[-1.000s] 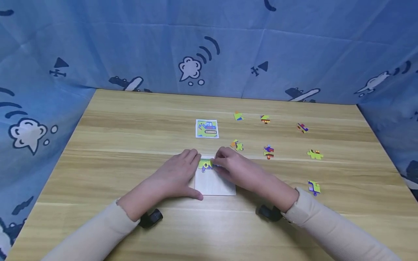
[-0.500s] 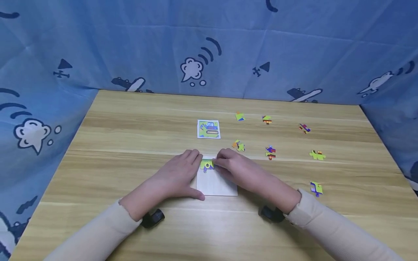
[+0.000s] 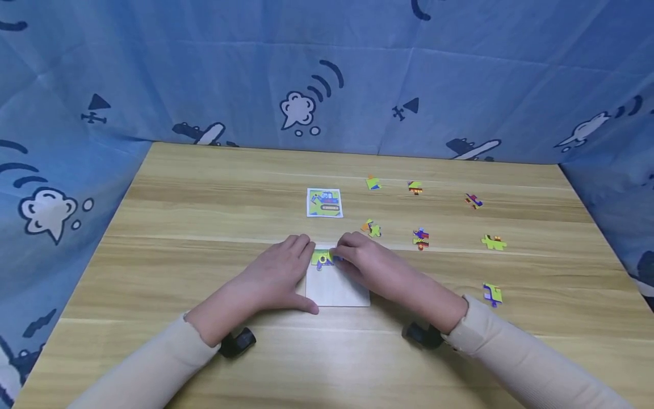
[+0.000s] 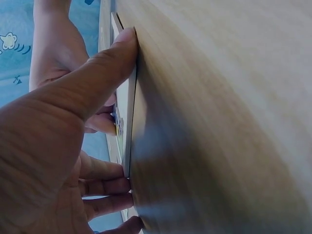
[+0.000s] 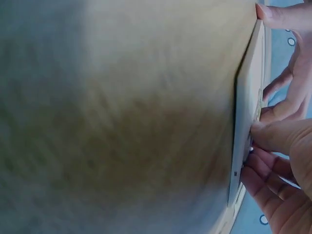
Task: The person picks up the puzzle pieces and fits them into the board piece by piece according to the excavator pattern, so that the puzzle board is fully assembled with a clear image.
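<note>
A pale square puzzle board lies on the table. My left hand holds its left side, fingertips at the far left corner and thumb at the near edge. On the board's far left part sits a green puzzle piece with a yellow ring and a purple tab. Beside it, my right hand pinches another puzzle piece between thumb and fingers, low over the board. That piece is mostly hidden by the fingers. In the right wrist view, the right thumb and fingertips meet close at the board's surface.
A picture card showing an excavator lies beyond the board. Several loose pieces spread out to the right, among them an orange-and-green piece, a red-and-purple piece and a green piece. A blue printed curtain hangs behind the table.
Both hands keep nearly the same place on and over the board. The head view shifts slightly; the pieces and card lie as before.
</note>
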A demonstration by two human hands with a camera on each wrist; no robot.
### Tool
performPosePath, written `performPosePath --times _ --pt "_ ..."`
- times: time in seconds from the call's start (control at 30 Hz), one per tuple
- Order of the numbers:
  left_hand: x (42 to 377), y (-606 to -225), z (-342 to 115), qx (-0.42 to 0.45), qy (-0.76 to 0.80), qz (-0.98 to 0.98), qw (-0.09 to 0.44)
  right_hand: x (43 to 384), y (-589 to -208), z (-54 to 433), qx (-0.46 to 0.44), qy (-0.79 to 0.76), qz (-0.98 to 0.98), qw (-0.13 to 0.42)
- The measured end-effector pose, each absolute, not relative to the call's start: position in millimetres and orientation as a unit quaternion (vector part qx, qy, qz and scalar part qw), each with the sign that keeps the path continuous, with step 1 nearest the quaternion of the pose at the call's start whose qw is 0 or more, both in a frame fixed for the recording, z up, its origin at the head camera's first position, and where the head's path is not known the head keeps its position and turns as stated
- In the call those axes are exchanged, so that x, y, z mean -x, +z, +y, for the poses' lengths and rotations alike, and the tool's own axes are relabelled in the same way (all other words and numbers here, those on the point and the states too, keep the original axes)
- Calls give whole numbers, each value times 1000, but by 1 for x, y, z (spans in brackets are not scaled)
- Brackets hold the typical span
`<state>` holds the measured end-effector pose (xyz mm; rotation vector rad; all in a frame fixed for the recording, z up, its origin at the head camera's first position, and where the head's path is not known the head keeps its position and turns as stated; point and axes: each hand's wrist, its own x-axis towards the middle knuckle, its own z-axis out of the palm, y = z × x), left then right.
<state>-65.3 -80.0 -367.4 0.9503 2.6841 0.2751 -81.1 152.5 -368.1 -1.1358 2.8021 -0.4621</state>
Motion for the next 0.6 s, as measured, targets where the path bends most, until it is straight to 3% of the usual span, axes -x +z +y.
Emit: performPosePath --times 0.33,0.6 --pt "66 -368 -80 -325 96 930 144 85 -358 167 389 -158 905 77" --pt "65 -366 -79 -315 94 932 154 69 -355 214 366 -174 914 19"
